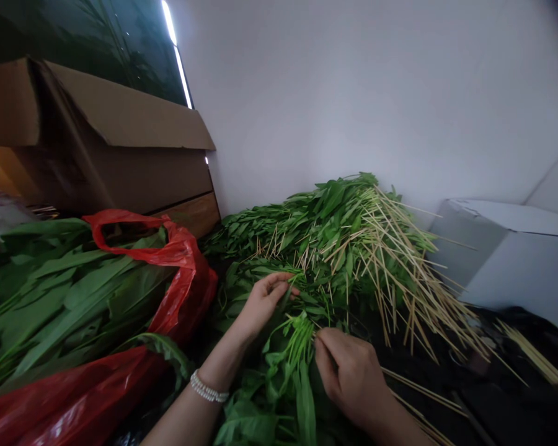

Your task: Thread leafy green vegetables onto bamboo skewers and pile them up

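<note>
My left hand point(266, 302), with a white beaded bracelet point(208, 388) on the wrist, is closed, thumb and fingers pinching thin green leaf stems. Just below it, a bunch of leafy greens point(301, 347) hangs with its stem ends gathered at the top. My right hand point(348, 373) is closed beside that bunch. A short bit of thin stick shows at its fingertips against the stems; the rest is hidden in the fist. Beyond both hands lies a large heap of leafy greens point(283, 220) on thin wooden skewers point(385, 248), whose bare ends point to the right.
At left, a red plastic bag point(186, 279) is full of long loose leaves point(69, 291). An open cardboard box point(139, 173) stands behind it. A white box point(506, 254) is at right, by the wall. Loose skewers point(532, 353) lie on a dark surface.
</note>
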A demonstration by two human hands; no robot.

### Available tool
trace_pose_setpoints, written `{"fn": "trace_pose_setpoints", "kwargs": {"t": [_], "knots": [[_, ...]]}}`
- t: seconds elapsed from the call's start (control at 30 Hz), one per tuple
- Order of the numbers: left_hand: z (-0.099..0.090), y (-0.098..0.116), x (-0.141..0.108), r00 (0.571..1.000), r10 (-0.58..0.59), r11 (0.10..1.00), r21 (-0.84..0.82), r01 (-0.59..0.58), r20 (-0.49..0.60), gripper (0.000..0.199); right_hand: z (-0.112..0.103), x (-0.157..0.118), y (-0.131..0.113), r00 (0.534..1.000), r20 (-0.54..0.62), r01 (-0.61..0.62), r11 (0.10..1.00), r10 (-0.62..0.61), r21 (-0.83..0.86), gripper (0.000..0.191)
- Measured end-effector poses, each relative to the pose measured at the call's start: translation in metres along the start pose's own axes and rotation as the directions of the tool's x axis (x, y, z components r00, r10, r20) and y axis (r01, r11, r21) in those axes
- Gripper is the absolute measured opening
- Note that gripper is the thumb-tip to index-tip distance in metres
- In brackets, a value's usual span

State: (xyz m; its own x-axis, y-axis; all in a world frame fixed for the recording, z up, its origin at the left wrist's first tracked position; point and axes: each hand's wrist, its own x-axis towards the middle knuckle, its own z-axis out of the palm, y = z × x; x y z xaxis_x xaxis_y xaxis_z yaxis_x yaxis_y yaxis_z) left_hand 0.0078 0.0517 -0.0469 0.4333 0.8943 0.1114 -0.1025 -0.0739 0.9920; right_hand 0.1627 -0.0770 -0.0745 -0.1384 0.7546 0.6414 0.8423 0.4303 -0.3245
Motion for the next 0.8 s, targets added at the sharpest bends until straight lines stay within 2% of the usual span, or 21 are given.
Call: {"fn": "trace_pose_setpoints", "kwargs": {"t": [0.1, 0.23, 0.47, 0.67, 0.8], "knots": [[0.000, 0.004, -0.002, 0.995, -0.100, 0.973, -0.204, 0.103, 0.027, 0.034, -0.001, 0.002, 0.007, 0.991, -0.042, -0.127, 0.992, 0.127, 0.007, 0.026], [0.002, 0.005, -0.004, 0.982, -0.174, 0.932, -0.307, 0.190, 0.079, 0.031, 0.000, 0.003, 0.013, 0.976, -0.057, -0.209, 0.978, 0.210, 0.019, 0.026], [0.004, -0.002, -0.005, 0.989, -0.117, 0.968, -0.213, 0.135, 0.095, 0.025, 0.001, 0.002, 0.012, 0.971, -0.030, -0.237, 0.971, 0.237, 0.015, 0.026], [0.003, -0.002, -0.005, 0.984, -0.157, 0.961, -0.216, 0.170, 0.079, 0.030, 0.001, 0.002, 0.013, 0.974, -0.057, -0.219, 0.976, 0.219, 0.000, 0.026], [0.003, -0.003, -0.005, 0.988, -0.138, 0.971, -0.187, 0.148, 0.062, 0.030, 0.002, 0.002, 0.014, 0.973, -0.067, -0.224, 0.974, 0.223, -0.014, 0.026]]}}
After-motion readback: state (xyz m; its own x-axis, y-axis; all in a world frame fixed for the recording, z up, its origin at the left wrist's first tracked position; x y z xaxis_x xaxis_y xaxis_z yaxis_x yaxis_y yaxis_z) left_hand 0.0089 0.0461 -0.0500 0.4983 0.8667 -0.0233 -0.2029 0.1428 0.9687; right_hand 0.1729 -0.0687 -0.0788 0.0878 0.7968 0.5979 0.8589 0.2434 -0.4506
